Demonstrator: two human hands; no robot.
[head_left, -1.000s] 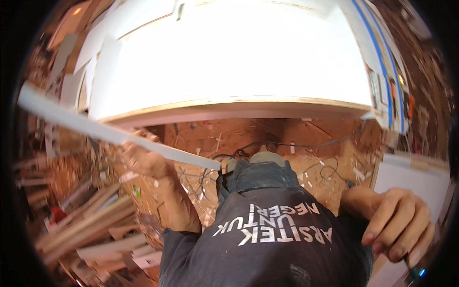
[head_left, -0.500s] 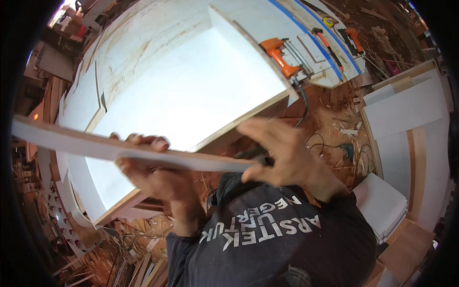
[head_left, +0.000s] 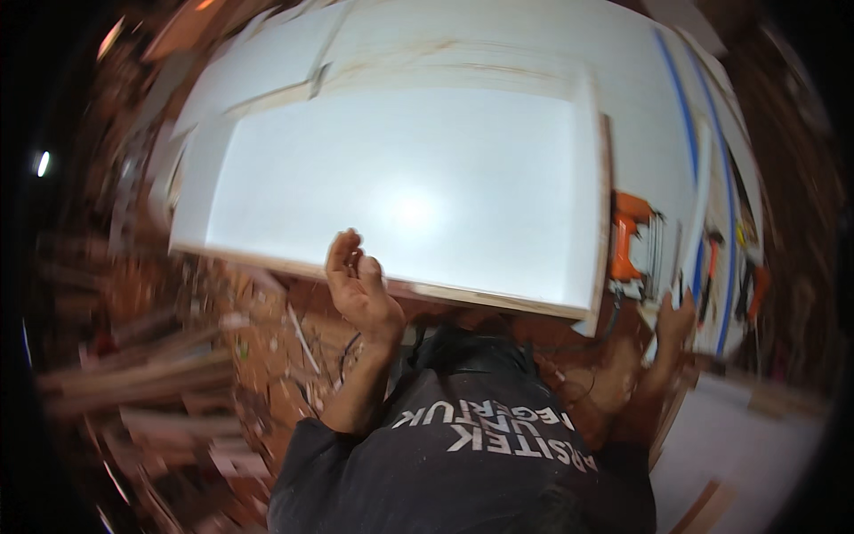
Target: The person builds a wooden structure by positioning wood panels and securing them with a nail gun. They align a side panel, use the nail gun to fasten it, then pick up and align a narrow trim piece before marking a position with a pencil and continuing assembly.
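Note:
A shallow white box (head_left: pixel 400 169) of panels with raw wood edges lies on the white worktable (head_left: pixel 498 40) in front of me. My left hand (head_left: pixel 363 289) is raised at its near edge, fingers up and thumb apart, holding nothing. Far to the right, my right hand (head_left: pixel 673 319) is closed on the near end of a long narrow white strip (head_left: pixel 699 200), which reaches away over the right side of the table. Blur hides the exact grip. An orange nail gun (head_left: pixel 630 238) lies between the box and that strip.
Blue stripes (head_left: pixel 680 102) run along the table's right part. Near them lie a red-handled tool (head_left: pixel 710 271), a yellow tape measure (head_left: pixel 745 235) and an orange-black tool (head_left: pixel 758 287). White panels (head_left: pixel 747 445) are at lower right. Wood offcuts (head_left: pixel 160 383) litter the floor at left.
The strip has gone from my left hand to my right, and from across my front to the table's right side. My left hand is now free. The view has turned left.

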